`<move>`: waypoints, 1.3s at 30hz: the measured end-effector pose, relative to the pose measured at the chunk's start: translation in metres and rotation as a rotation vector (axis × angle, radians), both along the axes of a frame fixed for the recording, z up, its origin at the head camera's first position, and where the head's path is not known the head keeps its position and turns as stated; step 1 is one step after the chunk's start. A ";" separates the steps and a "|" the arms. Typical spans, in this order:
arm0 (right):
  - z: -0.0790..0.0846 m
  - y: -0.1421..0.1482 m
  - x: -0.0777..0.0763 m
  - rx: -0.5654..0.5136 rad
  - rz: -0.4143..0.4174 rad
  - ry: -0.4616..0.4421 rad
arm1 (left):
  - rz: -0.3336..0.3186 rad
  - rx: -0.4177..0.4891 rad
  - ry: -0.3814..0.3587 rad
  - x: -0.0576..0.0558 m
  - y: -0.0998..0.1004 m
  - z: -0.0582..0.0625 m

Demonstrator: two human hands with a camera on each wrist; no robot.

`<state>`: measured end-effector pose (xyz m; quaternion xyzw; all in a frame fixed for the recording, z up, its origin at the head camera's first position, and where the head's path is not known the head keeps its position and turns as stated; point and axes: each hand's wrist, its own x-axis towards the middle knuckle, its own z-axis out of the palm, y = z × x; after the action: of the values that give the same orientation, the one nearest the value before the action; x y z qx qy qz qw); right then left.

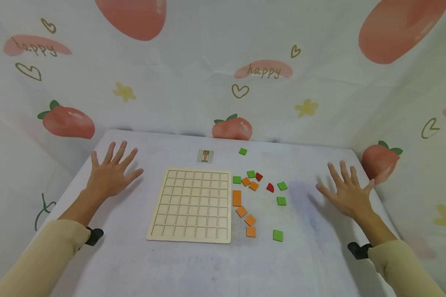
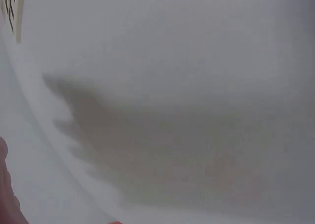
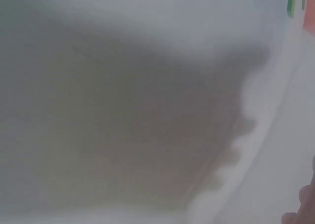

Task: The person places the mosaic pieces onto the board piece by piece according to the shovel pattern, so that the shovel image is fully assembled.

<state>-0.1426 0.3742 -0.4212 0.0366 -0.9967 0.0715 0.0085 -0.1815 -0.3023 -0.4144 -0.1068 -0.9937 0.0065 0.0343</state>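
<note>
My left hand (image 1: 109, 175) is held over the table's left side with its fingers spread, to the left of a pale wooden grid board (image 1: 193, 206). On the right side my right hand (image 1: 349, 192) is likewise spread and holds nothing. Between the board and that hand lie several green squares (image 1: 278, 235), several orange squares (image 1: 250, 231), an orange rectangle (image 1: 236, 198) and two red quarter-round pieces (image 1: 270, 187). Behind the board is a small pattern card (image 1: 205, 156). Both wrist views mostly show the hand's shadow on the white cloth.
The white-covered table (image 1: 193, 268) ends at the back against a hanging cloth (image 1: 186, 82) printed with peaches, hearts and flowers. One green square (image 1: 243, 151) lies apart near the back edge. Black wrist straps (image 1: 95, 236) show at the sleeve ends.
</note>
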 end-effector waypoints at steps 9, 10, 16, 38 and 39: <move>0.002 -0.017 0.018 -0.029 0.181 0.098 | -0.194 -0.009 0.017 0.014 0.019 -0.002; 0.001 -0.019 0.019 -0.036 0.204 0.103 | -0.209 -0.011 0.009 0.016 0.021 -0.003; -0.005 -0.033 0.027 -0.106 0.326 0.088 | -0.274 -0.003 -0.101 0.024 0.028 -0.006; -0.027 -0.077 0.051 -0.606 0.534 -0.125 | -0.427 0.020 -0.164 0.035 0.034 -0.016; -0.027 -0.077 0.052 -0.611 0.539 -0.129 | -0.429 0.021 -0.165 0.036 0.035 -0.016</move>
<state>-0.0907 0.2968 -0.4482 0.2875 -0.8829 0.3659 -0.0628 -0.1459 -0.2677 -0.4307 -0.3154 -0.9477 -0.0201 -0.0456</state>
